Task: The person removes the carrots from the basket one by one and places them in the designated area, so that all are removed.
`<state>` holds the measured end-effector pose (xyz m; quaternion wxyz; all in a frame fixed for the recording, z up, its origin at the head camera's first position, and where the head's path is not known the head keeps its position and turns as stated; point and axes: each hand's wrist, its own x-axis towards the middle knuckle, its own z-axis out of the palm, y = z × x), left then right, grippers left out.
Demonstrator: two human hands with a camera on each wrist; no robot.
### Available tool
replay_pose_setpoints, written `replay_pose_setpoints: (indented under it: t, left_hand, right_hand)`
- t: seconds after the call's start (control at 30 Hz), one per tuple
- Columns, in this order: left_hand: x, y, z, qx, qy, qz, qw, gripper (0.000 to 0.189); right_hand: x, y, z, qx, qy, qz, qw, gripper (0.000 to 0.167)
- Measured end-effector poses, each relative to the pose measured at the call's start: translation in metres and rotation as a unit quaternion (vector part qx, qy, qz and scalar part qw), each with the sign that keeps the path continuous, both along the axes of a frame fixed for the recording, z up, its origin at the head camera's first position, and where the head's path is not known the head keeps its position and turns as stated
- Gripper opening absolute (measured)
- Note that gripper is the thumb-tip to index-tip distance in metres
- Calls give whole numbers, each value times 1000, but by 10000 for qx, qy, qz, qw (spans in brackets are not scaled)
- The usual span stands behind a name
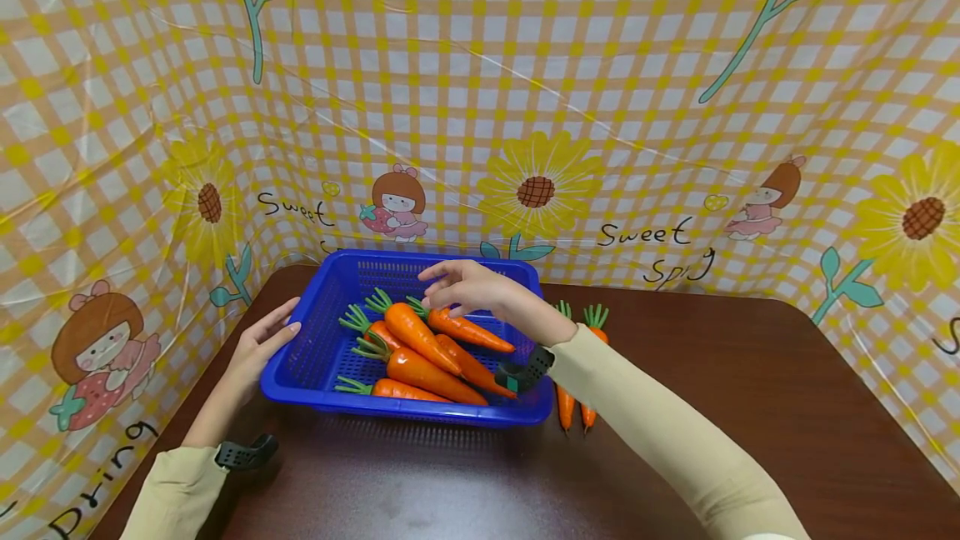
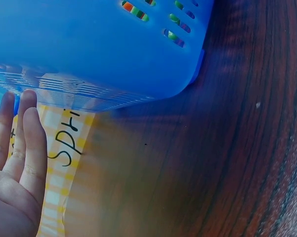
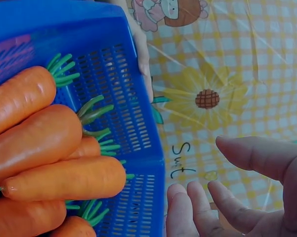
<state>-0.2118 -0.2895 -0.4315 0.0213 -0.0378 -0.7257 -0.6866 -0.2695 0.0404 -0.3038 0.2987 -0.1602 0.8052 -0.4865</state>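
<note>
A blue plastic basket (image 1: 408,408) with slotted walls stands on the table and holds several orange carrots (image 1: 423,337) with green tops. My left hand (image 1: 258,348) rests at the basket's left rim; its fingers look straight in the left wrist view, close by the outer wall. Over the back part of the basket hovers my right hand (image 1: 476,288), fingers spread and loosely bent. Nothing lies between the thumb (image 3: 252,155) and fingers in the right wrist view. From the head, that hand overlaps one of the carrots.
Two more carrots (image 1: 566,413) lie on the dark wooden table (image 1: 712,382), just right of the basket and partly hidden by my right forearm. A checked cloth (image 1: 450,90) with flowers and cartoon figures hangs behind the table and along both sides.
</note>
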Motion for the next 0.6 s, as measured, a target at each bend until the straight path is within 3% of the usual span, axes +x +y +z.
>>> replay_pose_setpoints:
  t: [0.27,0.6]
  left_hand:
    - [-1,0,0,-186,1,43,9998,55]
    - [-1,0,-2,-70,-61,49,9999,55]
  right_hand:
    - [-12,-4,-10,6,-198,-33,9998,51]
    - [-17,-16,-22,-61,-232,-98,9997,55]
